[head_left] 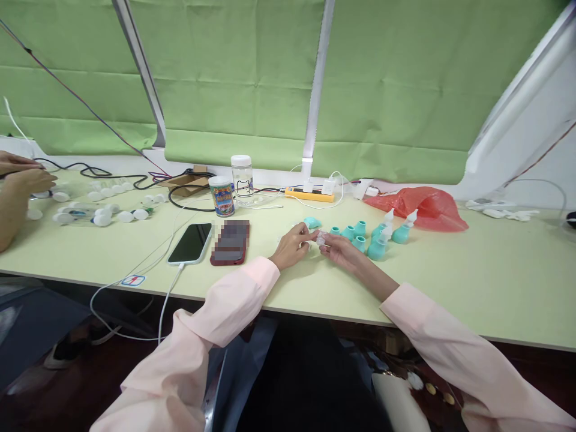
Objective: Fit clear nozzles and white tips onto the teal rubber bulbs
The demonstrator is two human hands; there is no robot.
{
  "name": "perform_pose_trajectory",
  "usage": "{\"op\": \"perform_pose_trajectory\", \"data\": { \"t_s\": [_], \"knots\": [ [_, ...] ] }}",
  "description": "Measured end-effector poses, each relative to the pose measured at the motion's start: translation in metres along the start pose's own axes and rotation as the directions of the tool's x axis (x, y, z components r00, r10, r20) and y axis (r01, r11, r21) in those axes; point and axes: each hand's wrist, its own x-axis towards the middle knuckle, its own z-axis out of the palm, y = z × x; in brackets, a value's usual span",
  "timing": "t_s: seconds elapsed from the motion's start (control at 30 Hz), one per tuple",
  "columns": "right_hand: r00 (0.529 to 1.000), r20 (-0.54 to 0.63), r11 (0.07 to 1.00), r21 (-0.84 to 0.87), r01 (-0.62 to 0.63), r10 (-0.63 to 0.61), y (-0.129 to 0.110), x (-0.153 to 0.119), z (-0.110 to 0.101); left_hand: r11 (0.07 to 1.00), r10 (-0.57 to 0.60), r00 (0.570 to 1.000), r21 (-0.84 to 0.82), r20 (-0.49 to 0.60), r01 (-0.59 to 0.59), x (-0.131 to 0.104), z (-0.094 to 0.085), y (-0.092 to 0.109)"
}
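My right hand [342, 251] pinches a small clear plastic piece [321, 238] above the table; its exact shape is hard to make out. My left hand [291, 246] meets it from the other side, index finger against the piece and the other fingers curled. Just right of the hands stand several teal rubber bulbs, such as an open-necked bulb [359, 243]. Some carry clear tips, among them a tipped bulb [402, 233] farther right. Behind my left hand another teal bulb [312, 222] lies on its side, partly hidden.
Two phones, one black-screened [191, 243] and one red-cased [230, 243], lie to the left, with a charging cable. Behind them are a printed canister [222, 197] and a clear jar [243, 183]. A yellow power strip [309, 195] and red plastic bag [423, 209] lie at the back. Another person's hands [24, 174] work far left.
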Motion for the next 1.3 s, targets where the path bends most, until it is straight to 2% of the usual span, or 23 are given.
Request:
{"op": "perform_pose_trajectory", "data": {
  "t_s": [0.13,0.53,0.67,0.77,0.83,0.97,1.1,1.3],
  "knots": [
    [1.0,-0.018,1.0,-0.009,-0.01,0.01,0.0,0.0,-0.001,0.998,0.005,0.999,0.055,0.039,-0.008,-0.002,-0.003,0.001],
    [0.997,-0.064,0.999,0.016,0.036,-0.035,0.0,0.003,-0.004,0.999,0.01,0.993,-0.033,0.122,-0.006,0.003,0.003,-0.007],
    [0.998,-0.055,0.999,0.006,0.043,-0.043,0.0,0.002,-0.001,0.99,-0.031,0.994,-0.136,0.109,0.045,0.006,0.001,-0.005],
    [0.997,-0.054,0.998,-0.008,0.059,-0.06,0.0,0.0,0.004,0.978,-0.115,0.992,-0.168,0.044,0.121,0.01,-0.004,-0.003],
    [0.998,-0.033,0.998,-0.02,0.054,-0.055,-0.001,-0.001,0.007,0.981,-0.171,0.985,-0.092,-0.017,0.169,0.012,-0.008,-0.006],
    [1.0,0.0,0.999,-0.035,0.028,-0.029,-0.003,-0.004,0.009,0.949,-0.218,0.974,0.217,-0.064,0.227,0.012,-0.015,-0.015],
    [1.0,-0.005,1.0,-0.03,0.003,-0.003,-0.005,-0.005,0.009,0.898,-0.211,0.977,0.391,-0.015,0.2,0.009,-0.014,-0.021],
    [1.0,-0.017,0.998,-0.058,-0.014,0.013,-0.005,-0.003,0.009,0.891,-0.207,0.971,0.432,0.119,0.137,0.007,-0.005,-0.019]
  ]
}}
